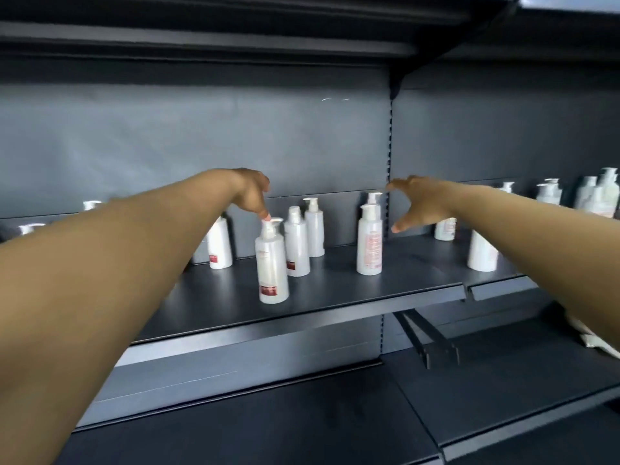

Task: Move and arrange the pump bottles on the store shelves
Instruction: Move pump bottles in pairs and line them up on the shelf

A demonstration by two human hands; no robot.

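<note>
Your left hand (251,193): fingertip touches the nearest pump bottle (272,263), fingers gripping nothing.
Your right hand (419,204): spread, empty.
Centre bottles: five.

The shelf (335,297) and the back panel (201,135) behind it look like dark painted metal with a smooth, matt finish, and the shelf's front edge strip (268,333) catches a faint sheen. The pump bottles (272,263) standing on the shelf look like smooth white plastic with a soft, slightly glossy surface, and several carry red printed labels (268,290) near the base. At the far right edge, on the lower shelf (503,380), lies something pale and creased (593,337) that may be cloth or wrapping; its material cannot be told.
</note>
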